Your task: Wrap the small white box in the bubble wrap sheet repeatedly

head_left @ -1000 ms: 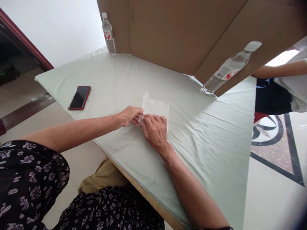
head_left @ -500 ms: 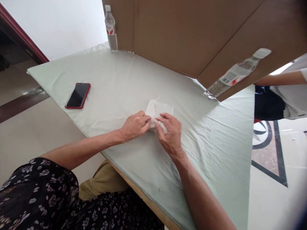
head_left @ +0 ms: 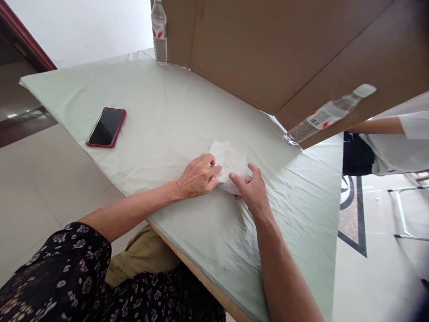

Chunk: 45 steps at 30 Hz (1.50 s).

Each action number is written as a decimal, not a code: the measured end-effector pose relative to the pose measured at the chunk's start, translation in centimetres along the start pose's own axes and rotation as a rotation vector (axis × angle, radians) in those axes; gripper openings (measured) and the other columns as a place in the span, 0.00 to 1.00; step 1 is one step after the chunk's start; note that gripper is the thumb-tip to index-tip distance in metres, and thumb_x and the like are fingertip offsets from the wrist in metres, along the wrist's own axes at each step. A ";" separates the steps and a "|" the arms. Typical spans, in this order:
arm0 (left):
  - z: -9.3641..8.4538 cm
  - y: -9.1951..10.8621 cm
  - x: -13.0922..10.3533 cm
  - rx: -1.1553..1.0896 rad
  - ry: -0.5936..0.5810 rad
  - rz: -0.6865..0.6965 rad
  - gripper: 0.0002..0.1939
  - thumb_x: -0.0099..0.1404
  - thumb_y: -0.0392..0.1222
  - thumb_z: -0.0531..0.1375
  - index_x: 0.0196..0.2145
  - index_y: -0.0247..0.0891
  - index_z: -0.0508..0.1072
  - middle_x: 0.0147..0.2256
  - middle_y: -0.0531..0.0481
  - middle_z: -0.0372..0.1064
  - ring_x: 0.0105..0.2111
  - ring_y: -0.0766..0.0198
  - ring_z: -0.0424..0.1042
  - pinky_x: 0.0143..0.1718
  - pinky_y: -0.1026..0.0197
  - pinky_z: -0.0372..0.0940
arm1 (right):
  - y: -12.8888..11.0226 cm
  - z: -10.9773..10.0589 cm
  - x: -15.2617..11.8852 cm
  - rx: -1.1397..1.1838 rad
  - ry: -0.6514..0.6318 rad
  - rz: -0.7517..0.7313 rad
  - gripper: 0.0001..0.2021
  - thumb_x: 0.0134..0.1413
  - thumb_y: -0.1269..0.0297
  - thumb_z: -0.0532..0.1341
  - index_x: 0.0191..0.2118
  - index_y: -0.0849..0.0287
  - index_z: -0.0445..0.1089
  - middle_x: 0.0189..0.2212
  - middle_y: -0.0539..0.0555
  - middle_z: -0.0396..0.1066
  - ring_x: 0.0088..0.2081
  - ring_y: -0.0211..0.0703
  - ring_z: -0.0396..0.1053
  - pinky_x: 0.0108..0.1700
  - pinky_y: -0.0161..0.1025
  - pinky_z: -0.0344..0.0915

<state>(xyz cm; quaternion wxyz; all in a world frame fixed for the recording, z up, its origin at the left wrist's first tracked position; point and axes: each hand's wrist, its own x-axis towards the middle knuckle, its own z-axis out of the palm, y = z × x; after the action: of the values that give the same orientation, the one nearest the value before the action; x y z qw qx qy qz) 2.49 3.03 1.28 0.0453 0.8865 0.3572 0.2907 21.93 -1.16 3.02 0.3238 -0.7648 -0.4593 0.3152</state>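
Observation:
A thin white tissue, creased and partly unfolded, lies over the pale green cloth between my two hands. My left hand is closed at its left edge, the fingers curled and pinching the paper. My right hand has its thumb on top of the lower right part, with some fingers partly hidden at and under that edge. The hold there looks loose, the forefinger lifted away from the thumb.
A red-cased phone lies at the left. A large cardboard panel stands at the back, with one plastic bottle at its left and another bottle at its right. Another person's arm shows beyond the right side.
My hands have moved apart, the right one shifting right and turning its thumb over the tissue. More of the tissue is spread between them. The camera view has shifted slightly.

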 end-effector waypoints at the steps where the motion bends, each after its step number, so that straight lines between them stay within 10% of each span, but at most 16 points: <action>1: 0.1 0.1 0.0 0.001 0.004 -0.005 0.13 0.60 0.32 0.53 0.38 0.36 0.76 0.40 0.43 0.65 0.36 0.58 0.63 0.38 0.59 0.62 | 0.1 0.5 0.2 0.014 0.029 -0.037 0.49 0.43 0.43 0.68 0.68 0.60 0.54 0.52 0.69 0.71 0.40 0.58 0.75 0.31 0.48 0.73; 7: 0.3 0.3 0.0 0.001 -0.008 -0.010 0.13 0.59 0.32 0.53 0.37 0.37 0.76 0.40 0.43 0.65 0.37 0.57 0.62 0.39 0.57 0.62 | 0.9 1.8 0.2 0.051 0.143 -0.254 0.40 0.44 0.51 0.67 0.63 0.61 0.58 0.60 0.67 0.66 0.50 0.56 0.71 0.51 0.53 0.69; 16: 0.0 0.4 0.3 -0.004 -0.029 -0.026 0.14 0.59 0.32 0.53 0.37 0.39 0.77 0.40 0.44 0.64 0.38 0.57 0.61 0.39 0.57 0.61 | -1.0 1.6 -0.8 0.320 0.063 -0.156 0.42 0.47 0.53 0.68 0.66 0.58 0.53 0.22 0.43 0.64 0.23 0.39 0.60 0.26 0.39 0.65; 31: 0.1 -0.2 0.7 -0.356 -0.122 -0.106 0.14 0.62 0.33 0.53 0.41 0.35 0.77 0.35 0.46 0.64 0.35 0.63 0.66 0.36 0.61 0.63 | -4.0 1.9 -2.3 0.300 -0.031 -0.130 0.45 0.50 0.54 0.64 0.69 0.68 0.47 0.34 0.55 0.78 0.27 0.40 0.73 0.23 0.34 0.69; 40: -0.1 -0.7 0.7 -0.813 -0.092 -0.346 0.26 0.59 0.40 0.59 0.55 0.33 0.65 0.32 0.53 0.67 0.30 0.67 0.66 0.33 0.62 0.66 | -3.6 1.6 -3.3 0.105 -0.130 -0.248 0.37 0.57 0.61 0.56 0.70 0.62 0.47 0.50 0.65 0.76 0.38 0.50 0.78 0.34 0.45 0.73; 45: 0.3 0.3 1.1 -0.680 -0.022 -0.438 0.19 0.60 0.42 0.61 0.49 0.34 0.68 0.31 0.55 0.65 0.28 0.67 0.65 0.32 0.62 0.65 | -3.5 1.1 -3.0 0.001 -0.163 -0.368 0.35 0.55 0.68 0.53 0.69 0.60 0.50 0.48 0.61 0.78 0.38 0.49 0.77 0.46 0.52 0.72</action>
<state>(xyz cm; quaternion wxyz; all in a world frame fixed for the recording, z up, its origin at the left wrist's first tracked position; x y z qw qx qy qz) 3.46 3.54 1.64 0.4006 0.7271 0.4206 0.3661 18.19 -2.33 5.63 0.3380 -0.6399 -0.6158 0.3116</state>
